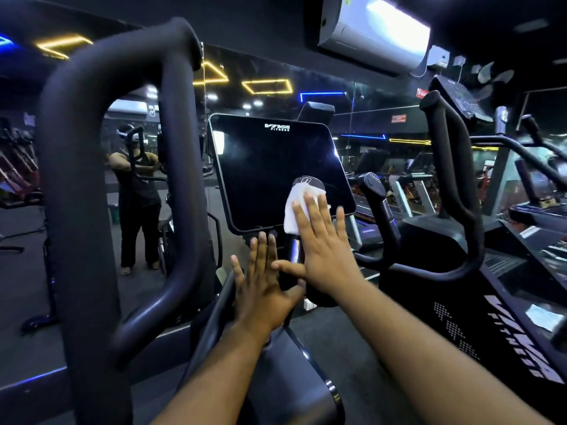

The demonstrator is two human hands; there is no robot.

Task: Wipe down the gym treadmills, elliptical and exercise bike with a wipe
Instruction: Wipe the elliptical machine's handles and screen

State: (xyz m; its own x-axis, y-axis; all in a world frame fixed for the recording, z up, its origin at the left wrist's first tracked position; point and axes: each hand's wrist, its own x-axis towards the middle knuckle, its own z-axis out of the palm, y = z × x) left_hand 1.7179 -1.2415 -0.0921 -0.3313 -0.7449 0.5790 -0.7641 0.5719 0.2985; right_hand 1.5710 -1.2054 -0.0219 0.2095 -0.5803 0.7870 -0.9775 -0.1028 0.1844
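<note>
Two hands are up in front of me, both flat with straight fingers, so neither grip is clamped on anything. My left hand [264,277] rests open near the post [295,256] under the screen and holds nothing. My right hand [322,240] presses the white wipe [294,207] against the lower right part of the screen [276,170].

I think the wipe is the weak point: only flat fingers pin it, so if I lift the pressure during a stroke it can slide off and drop behind the console. The lower right corner of the screen is just beside my fingertips, and a stroke past that edge could fold the wipe over it.

Room for moving is good upward and to the left across the glass. To the left the big handle [122,179] stands close, and the right handle [454,185] closes the other side, so wide elbows may hit them. Further away stands a mirror [132,167] and treadmills [408,191], not yet reached.
</note>
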